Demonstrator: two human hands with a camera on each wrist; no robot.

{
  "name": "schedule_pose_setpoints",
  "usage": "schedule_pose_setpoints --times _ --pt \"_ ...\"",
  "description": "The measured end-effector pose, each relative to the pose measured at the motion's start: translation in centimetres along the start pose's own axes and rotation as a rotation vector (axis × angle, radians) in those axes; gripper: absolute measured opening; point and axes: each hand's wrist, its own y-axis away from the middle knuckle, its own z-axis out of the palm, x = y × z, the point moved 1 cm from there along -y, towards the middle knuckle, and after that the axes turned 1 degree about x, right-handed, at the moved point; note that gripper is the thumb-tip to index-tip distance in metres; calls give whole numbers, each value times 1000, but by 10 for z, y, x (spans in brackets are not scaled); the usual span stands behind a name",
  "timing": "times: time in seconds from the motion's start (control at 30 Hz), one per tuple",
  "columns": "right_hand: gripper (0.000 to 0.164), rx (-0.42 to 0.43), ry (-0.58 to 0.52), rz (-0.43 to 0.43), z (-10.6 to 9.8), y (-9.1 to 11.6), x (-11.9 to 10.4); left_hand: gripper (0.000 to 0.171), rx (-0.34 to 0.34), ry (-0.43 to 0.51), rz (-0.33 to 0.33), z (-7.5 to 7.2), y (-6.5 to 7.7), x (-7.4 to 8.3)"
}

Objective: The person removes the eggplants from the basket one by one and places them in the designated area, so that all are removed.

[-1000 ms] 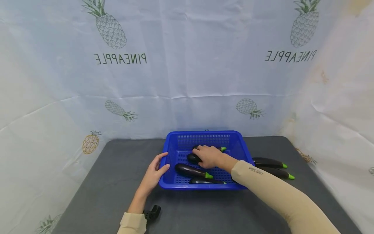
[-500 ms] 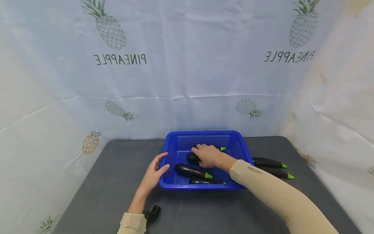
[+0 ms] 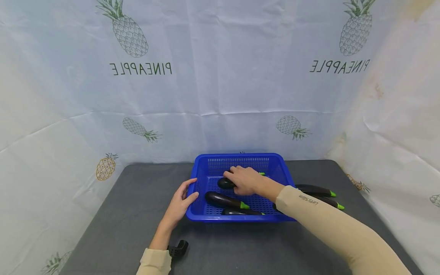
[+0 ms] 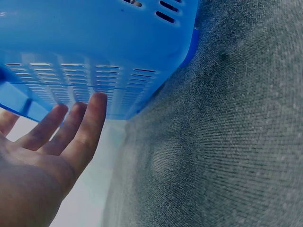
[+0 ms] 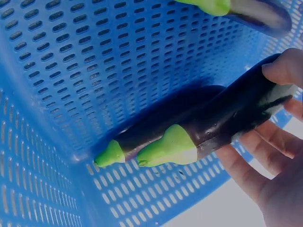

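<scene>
A blue perforated basket [image 3: 240, 156] stands mid-table. My right hand [image 3: 245, 180] reaches into it and grips a dark purple eggplant [image 3: 224, 183]; in the right wrist view my fingers curl round that eggplant [image 5: 236, 113], whose green stem points left. A second eggplant [image 5: 142, 135] lies right under it against the basket wall [image 5: 71, 71]. Nearer the front rim lie two more eggplants [image 3: 223, 199] [image 3: 240, 212]. My left hand [image 3: 182, 202] rests against the basket's left side, its straight fingers [image 4: 90, 118] touching the outer wall [image 4: 94, 47].
Two further eggplants [image 3: 314, 190] [image 3: 330, 203] lie on the dark grey table [image 3: 120, 214] just right of the basket. A small black object [image 3: 178, 249] sits by my left wrist. A pineapple-print cloth [image 3: 220, 76] hangs behind and at both sides.
My right hand has shifted the gripped eggplant slightly left and farther back inside the basket. The left hand has stayed on the basket's side.
</scene>
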Motion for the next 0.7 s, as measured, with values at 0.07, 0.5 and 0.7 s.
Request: schedule_pose_setpoints --times 0.07,0.5,0.7 --pt "49 1 3 -18 -4 4 -1 52 2 9 -12 0 0 1" --pt "49 89 20 -73 -36 33 -1 52 -6 5 -21 0 1 1" --pt "49 140 33 -78 -48 52 0 52 -2 0 -27 -1 0 1"
